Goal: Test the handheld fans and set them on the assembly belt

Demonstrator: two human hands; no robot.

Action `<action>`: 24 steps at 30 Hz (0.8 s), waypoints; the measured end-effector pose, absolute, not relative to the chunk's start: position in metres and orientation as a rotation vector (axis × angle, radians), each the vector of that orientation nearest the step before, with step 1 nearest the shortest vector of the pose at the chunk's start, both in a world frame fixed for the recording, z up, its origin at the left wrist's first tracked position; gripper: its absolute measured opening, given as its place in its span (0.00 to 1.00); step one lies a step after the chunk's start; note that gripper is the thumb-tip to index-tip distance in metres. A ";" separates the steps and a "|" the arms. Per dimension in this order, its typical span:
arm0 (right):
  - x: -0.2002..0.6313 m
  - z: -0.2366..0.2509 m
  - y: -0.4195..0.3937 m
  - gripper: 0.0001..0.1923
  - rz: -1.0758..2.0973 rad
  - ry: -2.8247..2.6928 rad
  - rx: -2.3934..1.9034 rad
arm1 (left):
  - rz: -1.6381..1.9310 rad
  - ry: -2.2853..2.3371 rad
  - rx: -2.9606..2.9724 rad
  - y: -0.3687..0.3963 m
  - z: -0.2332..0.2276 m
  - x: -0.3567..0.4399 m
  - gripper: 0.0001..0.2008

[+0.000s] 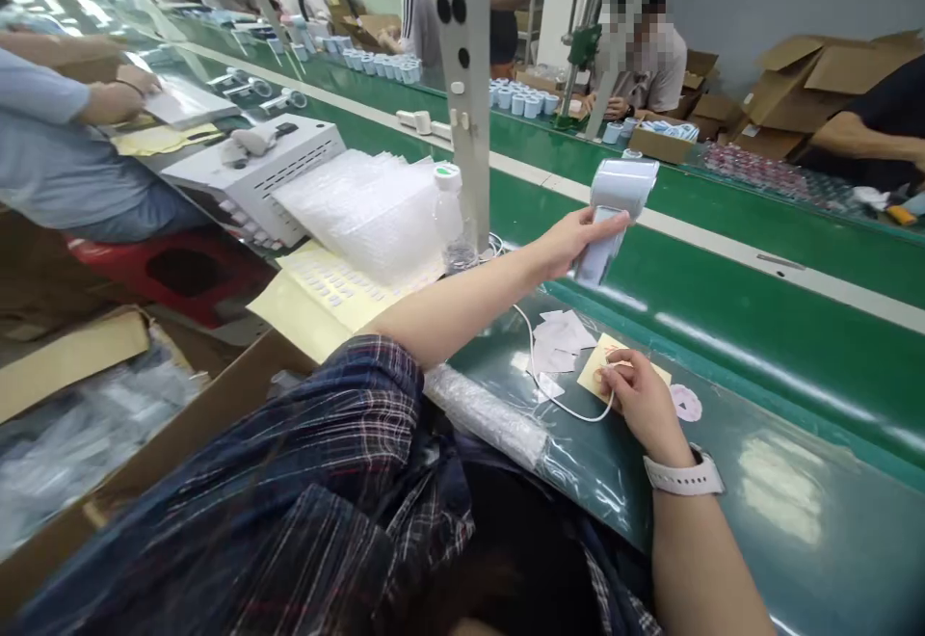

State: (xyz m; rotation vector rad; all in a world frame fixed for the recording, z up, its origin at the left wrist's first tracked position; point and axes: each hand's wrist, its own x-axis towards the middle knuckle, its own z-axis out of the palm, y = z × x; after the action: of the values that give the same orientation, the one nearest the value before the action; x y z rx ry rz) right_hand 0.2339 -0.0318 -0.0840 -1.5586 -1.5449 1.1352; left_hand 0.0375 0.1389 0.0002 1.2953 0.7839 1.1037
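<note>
My left hand [578,239] is stretched out over the green belt, its fingers wrapped round a pale blue handheld device [622,185] with a broad, shiny head and a narrower handle. Close above the bench, my right hand [640,393] pinches the end of a thin white cable [570,411]. The cable's tip is hidden by the fingers. Beneath that hand lies a yellow paper sheet [594,366], with a round pink-white sticker [685,403] to its right. Small white paper pieces [560,342] lie left of the yellow sheet.
A roll of bubble wrap [491,414] lies along the bench's near edge. Leftward stand a plastic bottle [449,207], stacked bubble bags [368,207], a yellow label sheet [325,294] and a white metal box [264,169]. The green conveyor [758,318] runs ahead, with co-workers beyond.
</note>
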 end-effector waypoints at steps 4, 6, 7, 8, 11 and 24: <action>0.215 -0.062 -0.049 0.36 1.283 -1.455 -1.427 | 1.122 0.373 0.920 0.061 -0.002 0.008 0.36; 0.207 -0.053 -0.059 0.34 1.329 -1.409 -1.367 | 1.113 0.325 0.779 0.041 -0.007 -0.003 0.36; 0.203 -0.051 -0.064 0.31 1.335 -1.378 -1.347 | 1.118 0.315 0.723 0.037 -0.010 -0.006 0.36; 0.198 -0.050 -0.068 0.27 1.331 -1.343 -1.337 | 1.126 0.311 0.678 0.034 -0.014 -0.006 0.36; 0.178 -0.055 -0.081 0.22 1.283 -1.268 -1.364 | 1.130 0.308 0.619 0.032 -0.022 0.000 0.38; 0.128 -0.052 -0.104 0.15 1.253 -1.115 -1.101 | 1.063 0.388 0.698 0.017 -0.033 0.011 0.43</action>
State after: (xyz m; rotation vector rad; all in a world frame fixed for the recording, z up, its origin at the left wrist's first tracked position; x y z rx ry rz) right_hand 0.1283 -0.1037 -0.0523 -1.1010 -1.1146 1.2532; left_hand 0.0109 0.0170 -0.0327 0.6975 0.3875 1.0630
